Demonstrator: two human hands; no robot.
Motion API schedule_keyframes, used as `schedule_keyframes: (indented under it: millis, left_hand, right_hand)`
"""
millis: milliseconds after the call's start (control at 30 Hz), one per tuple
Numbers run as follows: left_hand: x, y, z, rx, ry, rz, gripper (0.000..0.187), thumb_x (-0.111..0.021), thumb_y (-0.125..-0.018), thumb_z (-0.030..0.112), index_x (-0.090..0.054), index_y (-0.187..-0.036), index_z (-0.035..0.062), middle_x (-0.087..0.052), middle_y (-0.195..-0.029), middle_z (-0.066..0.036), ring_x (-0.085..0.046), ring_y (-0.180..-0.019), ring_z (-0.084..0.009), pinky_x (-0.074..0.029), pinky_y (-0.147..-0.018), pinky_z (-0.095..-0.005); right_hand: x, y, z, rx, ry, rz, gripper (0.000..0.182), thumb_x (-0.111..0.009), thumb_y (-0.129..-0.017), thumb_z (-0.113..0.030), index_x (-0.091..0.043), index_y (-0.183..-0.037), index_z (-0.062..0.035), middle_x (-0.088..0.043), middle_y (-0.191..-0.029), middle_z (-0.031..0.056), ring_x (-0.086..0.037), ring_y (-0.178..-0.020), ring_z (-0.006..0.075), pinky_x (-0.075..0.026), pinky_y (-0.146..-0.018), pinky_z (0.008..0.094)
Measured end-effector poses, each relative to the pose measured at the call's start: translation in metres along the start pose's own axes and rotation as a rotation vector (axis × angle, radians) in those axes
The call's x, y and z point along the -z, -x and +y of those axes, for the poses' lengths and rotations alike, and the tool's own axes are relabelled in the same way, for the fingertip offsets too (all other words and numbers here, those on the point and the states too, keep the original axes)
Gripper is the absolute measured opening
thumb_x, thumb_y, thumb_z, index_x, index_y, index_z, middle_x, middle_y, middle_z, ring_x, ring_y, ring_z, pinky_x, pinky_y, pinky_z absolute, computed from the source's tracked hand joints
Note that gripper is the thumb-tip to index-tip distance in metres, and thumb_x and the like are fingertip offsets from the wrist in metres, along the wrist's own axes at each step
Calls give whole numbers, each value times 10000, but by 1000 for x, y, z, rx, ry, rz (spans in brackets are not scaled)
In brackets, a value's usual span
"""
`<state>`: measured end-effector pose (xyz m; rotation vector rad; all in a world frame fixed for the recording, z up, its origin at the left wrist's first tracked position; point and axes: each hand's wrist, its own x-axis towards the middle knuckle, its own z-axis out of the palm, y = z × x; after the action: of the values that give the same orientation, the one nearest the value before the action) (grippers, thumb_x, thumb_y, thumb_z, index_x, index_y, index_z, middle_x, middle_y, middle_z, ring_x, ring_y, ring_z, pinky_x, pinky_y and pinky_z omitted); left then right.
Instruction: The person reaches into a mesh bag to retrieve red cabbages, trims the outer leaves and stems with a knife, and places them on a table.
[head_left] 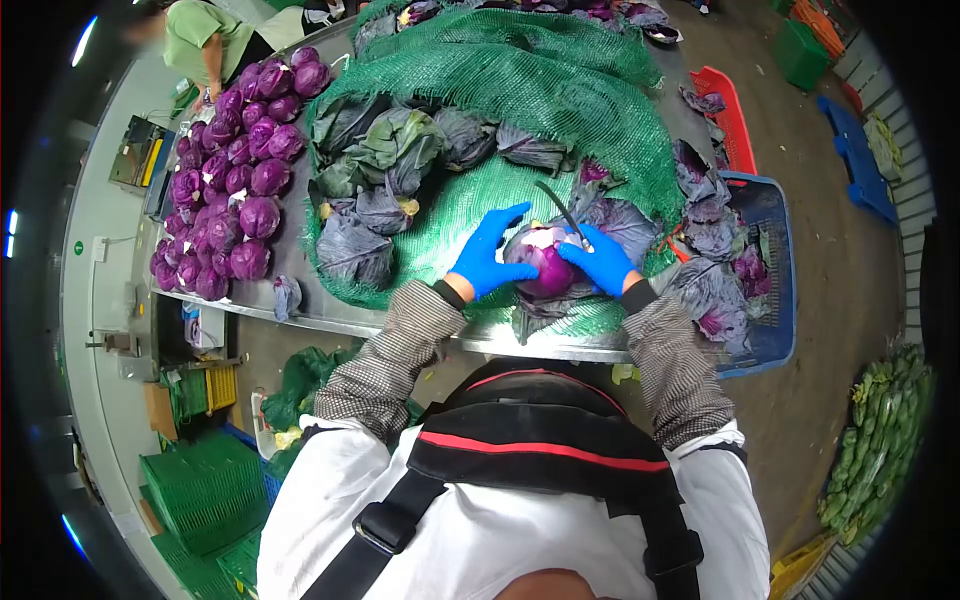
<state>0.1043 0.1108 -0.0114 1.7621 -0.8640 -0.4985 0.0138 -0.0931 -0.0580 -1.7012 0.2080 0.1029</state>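
My left hand (487,255) in blue glove cups round purple cabbage (548,268) at steel table (420,325) edge; right hand (603,262) grips dark curved-blade knife (562,212) at stem. Trimming step, I judge. Next: steady cut, fingers clear.

1. Left hand (487,255) and right hand (603,262): bright blue gloves; sleeves in a fine grey-brown check with black cuffs
2. Cabbage (548,262) between the hands: deep purple, with a pale white cut patch on top
3. Knife (562,211): dark blade
4. Netting (540,90) on the table: green mesh
5. Untrimmed cabbages (390,160), centre: dull grey-green and violet outer leaves
6. Trimmed cabbages (235,190), far left: glossy purple
7. Crate (770,230), right: blue, holding purple-grey leaves; beyond it a red crate (730,115)
8. Stacked crates (205,490), near left: green
9. Apron (480,530): white, with black straps and a red stripe
10. Co-worker (200,35), far left: green top
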Motion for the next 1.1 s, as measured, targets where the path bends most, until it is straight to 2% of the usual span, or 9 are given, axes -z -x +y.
schedule_keyframes:
  millis: [67,267,333,400,600,800,867,1000,1100]
  left_hand:
    - [-17,23,-54,185,-317,103,875,-773,-605,405,-359,-1298,68,-423,-1202,-207,-421,-1121,-346,-353,-959,-418]
    - [-50,20,-73,509,20,396,899,-772,-602,440,-329,-1268,31,-400,-1202,-234,-433,-1108,-340,-373,-946,-405]
    - [-46,18,-67,493,-6,391,854,-774,-603,420,-355,-1237,31,-412,-1188,-217,-445,-1097,-325,-387,-934,-387]
    - [-42,23,-63,282,-8,229,844,-772,-607,392,-351,-1244,31,-413,-1189,-201,-445,-1096,-314,-384,-937,-379]
    - [-46,24,-68,229,-154,195,960,-779,-581,354,-268,-1329,35,-391,-1205,-214,-434,-1105,-327,-367,-955,-387]
    - [-46,23,-59,167,-162,139,950,-774,-578,346,-276,-1322,28,-385,-1206,-212,-436,-1098,-331,-370,-951,-390]
    - [-48,24,-54,150,-158,118,941,-774,-576,343,-284,-1314,26,-387,-1203,-209,-439,-1093,-330,-373,-949,-389]
    - [-46,23,-51,111,-151,44,864,-761,-609,302,-308,-1298,45,-399,-1207,-182,-431,-1111,-307,-354,-961,-383]
    - [-45,21,-53,90,-120,72,801,-756,-608,271,-358,-1270,59,-415,-1190,-182,-447,-1087,-310,-376,-948,-382]
  right_hand:
    - [-14,-5,52,-98,201,97,557,-616,-754,-458,-528,-1069,-7,-612,-945,192,-596,-882,311,-461,-733,359]
    - [-33,13,33,-185,340,54,418,-554,-808,-421,-524,-1002,-52,-612,-888,188,-598,-817,323,-461,-708,367]
    - [-22,21,1,-293,200,114,406,-542,-813,-432,-519,-1010,-78,-606,-846,187,-594,-788,340,-456,-698,387]
    - [-15,26,-2,-177,347,135,388,-491,-841,-436,-529,-1016,-92,-608,-854,192,-594,-783,351,-454,-698,419]
    - [-17,36,-12,-208,918,-30,344,-395,-889,-369,-543,-1001,-79,-602,-910,189,-567,-788,395,-451,-678,476]
    - [-9,18,-20,-294,680,59,403,-429,-858,-421,-512,-1060,-82,-599,-922,228,-575,-848,386,-444,-724,478]
    - [-21,13,-29,-45,646,142,493,-474,-824,-491,-517,-1105,-89,-606,-875,232,-587,-786,390,-463,-683,458]
    - [-18,-17,-21,-218,810,-68,428,-534,-787,-363,-525,-1111,-83,-610,-886,216,-590,-819,368,-467,-714,445]
    - [-19,-30,38,-183,800,101,327,-519,-774,-279,-539,-1032,-80,-604,-867,224,-583,-804,386,-462,-696,458]
